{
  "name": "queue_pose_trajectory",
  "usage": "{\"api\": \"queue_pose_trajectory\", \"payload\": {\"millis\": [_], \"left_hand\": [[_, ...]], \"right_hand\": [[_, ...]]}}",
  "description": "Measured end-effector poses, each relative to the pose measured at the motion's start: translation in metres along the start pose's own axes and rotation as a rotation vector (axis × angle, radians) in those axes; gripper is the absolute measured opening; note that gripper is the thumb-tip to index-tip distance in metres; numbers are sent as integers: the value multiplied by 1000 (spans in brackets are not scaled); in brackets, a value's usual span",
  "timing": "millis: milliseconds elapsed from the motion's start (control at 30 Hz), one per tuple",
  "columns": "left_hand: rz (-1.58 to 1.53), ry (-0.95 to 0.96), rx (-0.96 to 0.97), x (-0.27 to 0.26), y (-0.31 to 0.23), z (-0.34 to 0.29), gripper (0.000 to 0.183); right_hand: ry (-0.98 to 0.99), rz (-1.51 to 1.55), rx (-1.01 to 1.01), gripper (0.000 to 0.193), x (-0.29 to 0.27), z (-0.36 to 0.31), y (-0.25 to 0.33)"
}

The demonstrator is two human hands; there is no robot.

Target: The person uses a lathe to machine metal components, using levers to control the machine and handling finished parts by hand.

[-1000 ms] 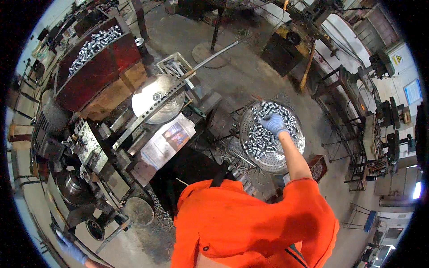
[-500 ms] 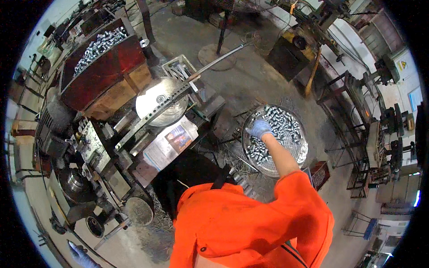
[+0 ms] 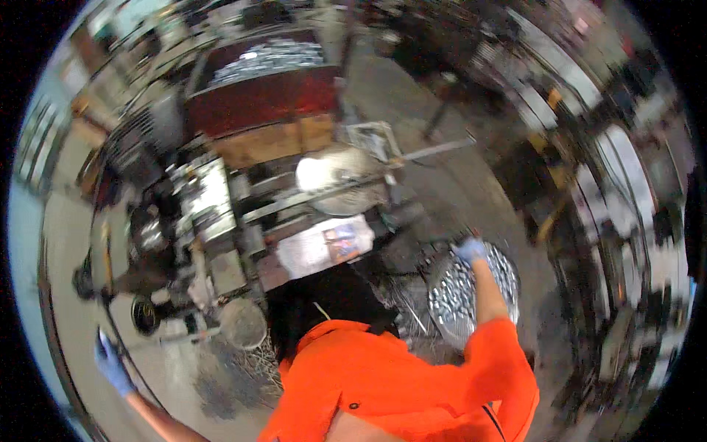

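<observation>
Lower-right pan point(image 3: 458, 338) likely keeps metal bits point(image 3: 454, 293) by right hand point(image 3: 470, 250). Left hand point(image 3: 113, 366) lower left. Blurry: can't tell if either open, holding.

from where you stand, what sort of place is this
Likely a metalworking shop: a red bin heaped with shiny parts, a round tray of small shiny pieces, and thin scraps littering the floor.
</observation>
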State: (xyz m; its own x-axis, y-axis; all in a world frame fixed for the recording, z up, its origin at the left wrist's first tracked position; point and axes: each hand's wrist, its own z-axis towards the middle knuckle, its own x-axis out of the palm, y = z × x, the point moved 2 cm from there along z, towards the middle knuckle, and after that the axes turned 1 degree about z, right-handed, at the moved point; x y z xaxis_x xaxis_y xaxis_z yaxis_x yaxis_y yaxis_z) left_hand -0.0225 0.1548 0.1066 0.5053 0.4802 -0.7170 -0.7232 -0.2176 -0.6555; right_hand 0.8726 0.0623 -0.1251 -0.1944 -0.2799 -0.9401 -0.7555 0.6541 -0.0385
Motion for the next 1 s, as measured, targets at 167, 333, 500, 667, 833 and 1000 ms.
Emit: {"api": "queue_pose_trajectory", "payload": {"millis": [167,333,500,667,833,1000], "left_hand": [[-157,-88,124,9,-46,-36,35],[-392,189,300,82,-138,-75,38],[-543,827,416,187,-201,-113,43],[-1180,1145,-86,200,-221,-143,46],[-868,896,193,193,-189,-130,38],[-659,826,262,172,-180,-110,37]], "right_hand": [[-424,251,-21,47,-8,-11,-27],[-406,865,-500,20,-80,-83,109],[-412,727,-1378,16,-164,-211,305],[-409,689,-1645,17,-184,-266,374],[-291,637,-1721,17,-172,-279,396],[-233,401,-1817,18,-180,-284,420]]}}
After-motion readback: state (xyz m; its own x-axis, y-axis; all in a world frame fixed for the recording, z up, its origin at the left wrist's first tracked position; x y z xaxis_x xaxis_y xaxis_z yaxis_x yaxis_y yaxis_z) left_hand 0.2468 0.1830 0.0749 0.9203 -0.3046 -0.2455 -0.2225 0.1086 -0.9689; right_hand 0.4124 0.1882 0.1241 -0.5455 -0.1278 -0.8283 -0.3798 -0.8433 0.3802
